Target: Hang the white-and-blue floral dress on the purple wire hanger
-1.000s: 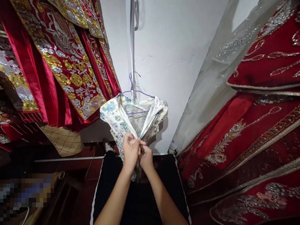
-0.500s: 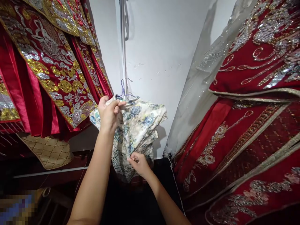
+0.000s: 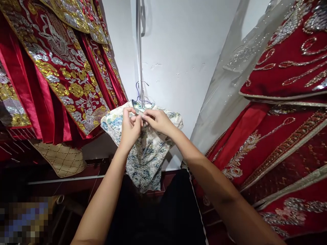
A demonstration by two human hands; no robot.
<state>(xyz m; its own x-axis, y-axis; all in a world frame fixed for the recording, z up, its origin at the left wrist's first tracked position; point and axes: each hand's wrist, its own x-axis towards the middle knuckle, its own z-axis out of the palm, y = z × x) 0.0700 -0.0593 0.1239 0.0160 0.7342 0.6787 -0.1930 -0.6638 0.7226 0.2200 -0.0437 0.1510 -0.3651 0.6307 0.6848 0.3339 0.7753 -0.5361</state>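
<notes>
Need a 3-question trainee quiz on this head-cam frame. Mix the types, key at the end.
1. True or false: the left hand and the right hand are close together at the upper front of the floral garment.
2. Multiple choice: what color is the hanger above the hands?
A) yellow
B) purple
C) red
3. Fill in the blank: the tan cloth with a diamond pattern hangs toward the ____ side of the picture.

Key:
1. True
2. B
3. left
</notes>
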